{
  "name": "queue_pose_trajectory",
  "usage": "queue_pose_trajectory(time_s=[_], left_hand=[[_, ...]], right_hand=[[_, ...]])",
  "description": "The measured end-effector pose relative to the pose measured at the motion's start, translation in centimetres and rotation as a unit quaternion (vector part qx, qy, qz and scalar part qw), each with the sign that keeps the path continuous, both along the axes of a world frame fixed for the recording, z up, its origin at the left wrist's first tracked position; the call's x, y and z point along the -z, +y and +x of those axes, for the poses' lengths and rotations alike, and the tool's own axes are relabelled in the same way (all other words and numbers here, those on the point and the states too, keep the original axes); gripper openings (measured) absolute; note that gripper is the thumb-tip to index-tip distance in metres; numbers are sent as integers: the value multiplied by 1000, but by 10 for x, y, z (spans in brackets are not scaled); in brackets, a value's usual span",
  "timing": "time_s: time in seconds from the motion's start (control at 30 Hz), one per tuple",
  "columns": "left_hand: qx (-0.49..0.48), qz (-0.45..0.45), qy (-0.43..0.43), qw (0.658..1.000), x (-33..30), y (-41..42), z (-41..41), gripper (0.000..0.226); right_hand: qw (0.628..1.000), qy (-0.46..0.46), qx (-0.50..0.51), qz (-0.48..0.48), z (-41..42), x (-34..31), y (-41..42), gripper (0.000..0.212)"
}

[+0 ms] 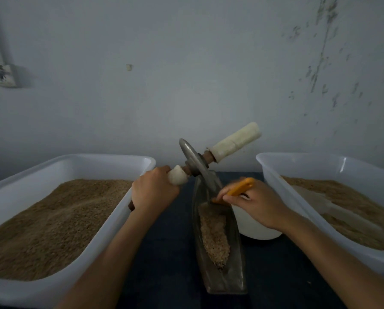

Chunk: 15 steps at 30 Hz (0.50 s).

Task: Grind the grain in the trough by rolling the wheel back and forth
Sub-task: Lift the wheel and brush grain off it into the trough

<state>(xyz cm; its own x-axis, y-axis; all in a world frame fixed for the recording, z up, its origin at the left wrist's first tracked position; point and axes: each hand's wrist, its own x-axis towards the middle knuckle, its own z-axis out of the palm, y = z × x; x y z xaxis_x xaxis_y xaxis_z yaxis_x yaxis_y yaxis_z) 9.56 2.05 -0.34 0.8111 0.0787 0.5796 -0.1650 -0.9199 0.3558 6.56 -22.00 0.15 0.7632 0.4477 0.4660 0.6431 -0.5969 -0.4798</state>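
Dark table [164, 253], dim light. Behind it a pale grey wall [186, 74], scuffed and stained on the right side; a socket [5, 75] with a plug sits far left under a vertical pipe.

Left white tub [79, 161] is nearly full of brown grain. Right white tub [320, 166] holds less, with bare bottom showing in part. A white bowl [253, 226] stands between the trough and the right tub, mostly behind the right forearm.

Trough [235, 264]: narrow, metal, boat-shaped, centre of table, running away from the camera. Crushed grain [213, 233] lies in the near half of its channel.

Wheel [195, 163] sits tilted at the far end of the trough, axle slanting up to the right; the right-hand handle [235, 140] is free.

Left hand [153, 190]: grip clenched round the left handle [177, 177].
Right hand [255, 204]: grip pinching an orange tool [240, 188], its tip down in the trough just beside the wheel's rim.
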Motion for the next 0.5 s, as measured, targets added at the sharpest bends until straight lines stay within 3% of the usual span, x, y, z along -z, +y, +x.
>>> queue_pose_trajectory(time_s=[0.1, 0.27, 0.4, 0.5], left_hand=[[-2, 9, 2, 1000, 1, -1, 0, 13], [2, 4, 11, 1000, 4, -3, 0, 15], [11, 11, 12, 1000, 5, -4, -2, 18], [9, 16, 2, 1000, 6, -5, -2, 18]], right_hand=[[996, -25, -55, 69, -10, -15, -8, 18], [987, -56, -118, 94, -28, -26, 3, 20], [967, 60, -98, 226, -29, -31, 9, 30], [960, 134, -35, 242, -26, -30, 12, 32]])
